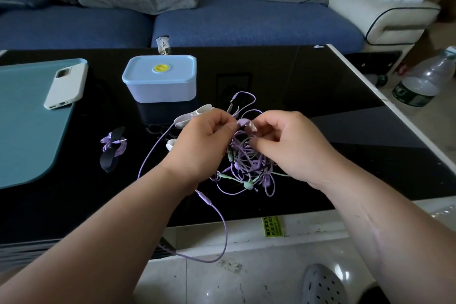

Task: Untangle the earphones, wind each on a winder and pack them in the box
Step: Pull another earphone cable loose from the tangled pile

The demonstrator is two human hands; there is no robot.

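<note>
Hands (246,145) raised, pinching tangled earphones (249,165)

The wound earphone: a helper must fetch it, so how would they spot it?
On the black table, look between the teal mat and the left hand, nearer than the box. There lies a dark winder wrapped in purple cord. Unlike the tangle right of that hand, it is neatly wound and lies alone.

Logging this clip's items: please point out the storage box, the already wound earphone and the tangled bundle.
storage box (161,91): head view, on its translucent front wall.
wound earphone (121,151): head view, on its coiled purple cord.
tangled bundle (246,168): head view, on the knotted cords at its middle.
</note>
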